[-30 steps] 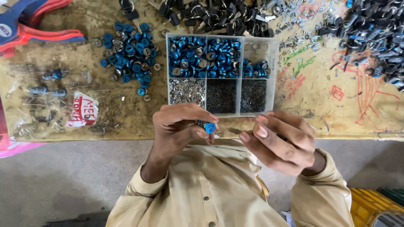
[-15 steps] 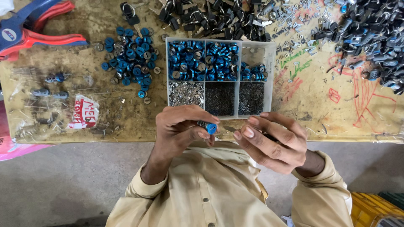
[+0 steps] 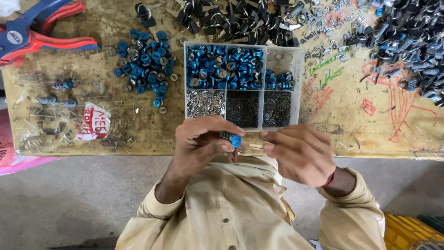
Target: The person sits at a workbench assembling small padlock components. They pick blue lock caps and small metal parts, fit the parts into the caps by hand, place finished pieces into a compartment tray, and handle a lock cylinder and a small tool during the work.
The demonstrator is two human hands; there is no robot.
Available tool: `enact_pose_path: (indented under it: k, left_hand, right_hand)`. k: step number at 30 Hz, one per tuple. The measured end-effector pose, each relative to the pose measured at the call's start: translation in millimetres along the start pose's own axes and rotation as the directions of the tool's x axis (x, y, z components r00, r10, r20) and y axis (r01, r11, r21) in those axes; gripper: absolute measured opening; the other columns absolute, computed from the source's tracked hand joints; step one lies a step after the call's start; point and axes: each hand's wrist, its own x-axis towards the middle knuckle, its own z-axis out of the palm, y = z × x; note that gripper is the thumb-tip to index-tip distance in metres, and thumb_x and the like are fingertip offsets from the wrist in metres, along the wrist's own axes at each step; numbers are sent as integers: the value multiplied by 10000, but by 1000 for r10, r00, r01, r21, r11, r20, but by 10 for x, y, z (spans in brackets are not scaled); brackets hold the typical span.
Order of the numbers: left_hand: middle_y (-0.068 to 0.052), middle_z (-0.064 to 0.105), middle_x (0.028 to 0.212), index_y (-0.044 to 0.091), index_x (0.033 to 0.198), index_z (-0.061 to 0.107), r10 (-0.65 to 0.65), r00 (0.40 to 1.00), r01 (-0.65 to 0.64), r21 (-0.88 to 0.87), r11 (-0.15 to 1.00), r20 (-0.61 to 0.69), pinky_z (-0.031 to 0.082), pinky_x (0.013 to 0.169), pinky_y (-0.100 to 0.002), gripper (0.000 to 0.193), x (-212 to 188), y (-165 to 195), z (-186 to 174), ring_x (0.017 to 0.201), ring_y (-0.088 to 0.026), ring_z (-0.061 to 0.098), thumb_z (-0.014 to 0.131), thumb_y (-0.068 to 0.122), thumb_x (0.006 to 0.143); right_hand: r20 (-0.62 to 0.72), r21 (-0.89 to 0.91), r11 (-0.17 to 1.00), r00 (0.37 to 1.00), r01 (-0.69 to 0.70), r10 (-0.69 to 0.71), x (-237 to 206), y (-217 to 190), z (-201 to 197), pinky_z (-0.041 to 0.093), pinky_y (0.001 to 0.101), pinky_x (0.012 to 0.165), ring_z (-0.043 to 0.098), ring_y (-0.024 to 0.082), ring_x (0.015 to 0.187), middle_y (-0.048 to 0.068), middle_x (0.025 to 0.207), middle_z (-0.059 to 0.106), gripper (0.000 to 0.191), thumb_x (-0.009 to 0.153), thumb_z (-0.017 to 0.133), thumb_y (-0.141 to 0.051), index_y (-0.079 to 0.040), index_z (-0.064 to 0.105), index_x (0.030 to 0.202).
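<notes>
My left hand (image 3: pixel 201 141) pinches a small blue-capped cylinder part (image 3: pixel 232 138) between thumb and fingers, just in front of the bench edge. My right hand (image 3: pixel 298 153) is close beside it on the right, fingers curled, fingertips pointing at the part; whether it holds something tiny is not visible. Both hands hover below a clear compartment box (image 3: pixel 298 69) holding blue ring parts in its upper cells and small metal bits and dark pins in its lower cells.
A loose heap of blue parts (image 3: pixel 145 60) lies left of the box. Red-and-blue pliers (image 3: pixel 37 32) sit at the far left. Black keys and parts (image 3: pixel 231 16) pile along the back and right (image 3: pixel 407 37). A clear plastic bag (image 3: pixel 69 115) lies at the bench's left front.
Both hands have stayed together at the bench edge. The right hand's fingers have curled in and turned toward the blue part; the left hand keeps its grip.
</notes>
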Motion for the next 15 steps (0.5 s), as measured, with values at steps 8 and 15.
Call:
enact_pose_path:
  k: [8, 15]
  left_hand:
    - [-130, 745, 1009, -42, 1264, 641, -65, 995, 63, -25, 998, -70, 652, 748, -304, 241, -20, -64, 118, 833, -171, 740, 668, 57, 1046]
    - [-105, 719, 1019, -30, 1267, 688, 28, 978, 19, 224, 974, -205, 611, 727, -261, 238, -75, 53, 129, 819, -136, 725, 670, -6, 1031]
  right_hand:
    - [98, -8, 998, 993, -63, 64, 22, -56, 101, 588, 405, 733, 709, 338, 936, 203, 1151, 679, 521, 823, 676, 155, 64, 557, 1323]
    - [328, 23, 992, 938, -126, 111, 304, -80, 10, 569, 421, 801, 675, 336, 943, 218, 1210, 645, 571, 773, 657, 67, 73, 563, 1336]
